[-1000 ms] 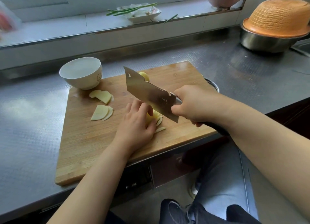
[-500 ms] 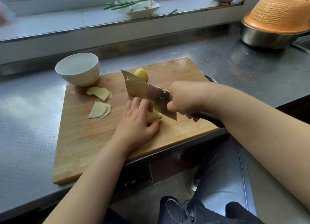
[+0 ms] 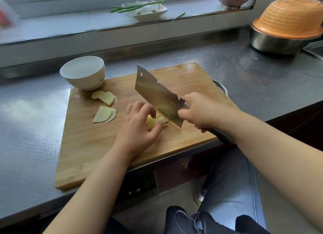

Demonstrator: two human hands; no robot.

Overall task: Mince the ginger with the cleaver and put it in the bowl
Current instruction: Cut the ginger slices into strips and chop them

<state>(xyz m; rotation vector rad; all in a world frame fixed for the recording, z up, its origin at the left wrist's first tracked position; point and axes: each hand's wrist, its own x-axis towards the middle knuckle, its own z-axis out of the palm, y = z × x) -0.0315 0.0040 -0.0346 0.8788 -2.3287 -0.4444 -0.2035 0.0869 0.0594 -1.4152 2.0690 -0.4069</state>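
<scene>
Both forearms are bare, with no sleeves, watch or rings visible on the left hand (image 3: 138, 127) or the right hand (image 3: 202, 111). At the lower right of the frame, light blue-grey trousers (image 3: 230, 186) cover the legs. Dark lace-up shoes (image 3: 190, 219) with grey laces appear at the bottom centre.

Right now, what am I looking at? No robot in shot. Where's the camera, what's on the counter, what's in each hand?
There is no robot: a person works with bare hands, filmed by one wide-angle camera worn on the head, looking forward and down. A wooden cutting board lies on a metal counter. On the board lie two small piles of ginger slices, and a white bowl stands at its far left corner. The right hand grips the cleaver, its blade tilted over the board. The left hand holds a stack of ginger beside the blade. Far right, an orange colander sits upside down on a steel bowl.
</scene>
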